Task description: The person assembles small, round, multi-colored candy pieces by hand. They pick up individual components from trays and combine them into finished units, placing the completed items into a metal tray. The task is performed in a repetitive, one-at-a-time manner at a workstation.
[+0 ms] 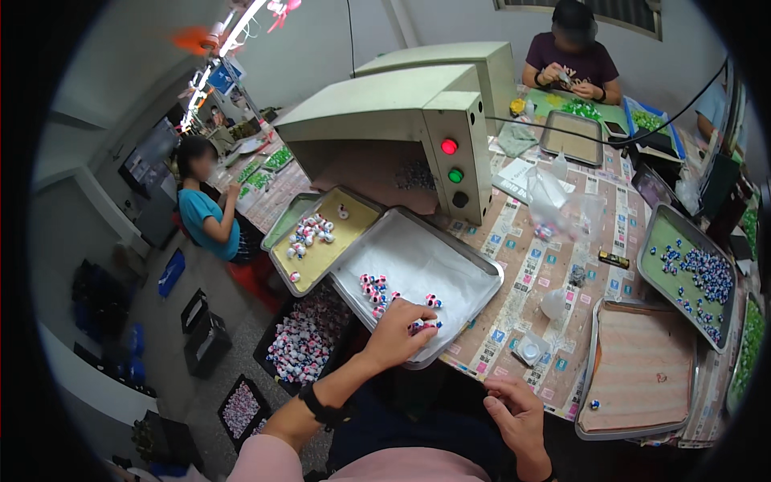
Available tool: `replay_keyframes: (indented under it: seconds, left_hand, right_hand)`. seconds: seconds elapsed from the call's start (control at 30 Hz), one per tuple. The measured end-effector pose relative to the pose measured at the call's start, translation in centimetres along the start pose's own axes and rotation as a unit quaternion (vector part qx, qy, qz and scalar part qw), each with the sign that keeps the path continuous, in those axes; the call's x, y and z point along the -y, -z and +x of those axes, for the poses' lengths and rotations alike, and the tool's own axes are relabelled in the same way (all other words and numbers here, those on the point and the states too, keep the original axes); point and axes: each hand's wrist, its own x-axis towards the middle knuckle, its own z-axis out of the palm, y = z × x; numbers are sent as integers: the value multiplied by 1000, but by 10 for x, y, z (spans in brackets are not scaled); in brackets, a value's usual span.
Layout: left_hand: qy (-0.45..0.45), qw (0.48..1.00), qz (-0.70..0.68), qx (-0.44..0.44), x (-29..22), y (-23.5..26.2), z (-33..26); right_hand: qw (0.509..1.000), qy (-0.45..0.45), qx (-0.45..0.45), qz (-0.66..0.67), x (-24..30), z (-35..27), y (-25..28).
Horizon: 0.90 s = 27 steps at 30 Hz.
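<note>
My left hand (399,333) reaches over the front of a silver metal tray (434,253). Its fingers curl round small painted figures (419,326), white with red and blue, which the fingers partly hide. Left of it in the same tray lies a cluster of similar figures (375,291), and another small group (434,300) sits just beyond my fingertips. Near the table's front edge, low in view, hangs my right hand (520,411), thumb and fingers apart and nothing visible between them.
A yellow-lined tray (345,210) of white figures adjoins the silver tray. Behind stands a beige machine (385,104) with lit buttons. Below left is a full black bin (277,373). To the right are a paper-lined tray (642,353) and a tray of blue figures (671,257). Two people work farther off.
</note>
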Motion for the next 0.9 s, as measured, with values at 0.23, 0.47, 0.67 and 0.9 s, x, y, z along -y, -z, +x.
replay_keyframes:
  seconds: [0.23, 0.47, 0.67, 0.9]
  left_hand:
    - [-27, 998, 52, -27, 30, -12, 8]
    - [41, 970, 109, -212, 82, 48, -2]
    - [239, 900, 281, -232, 195, 130, -46]
    - [386, 878, 235, -159, 219, 158, -46]
  right_hand:
    - [997, 54, -44, -28, -6, -21, 11]
    - [995, 43, -42, -83, 13, -41, 19]
    - [994, 26, -38, -97, 16, -55, 14]
    - [991, -18, -49, -123, 20, -60, 5]
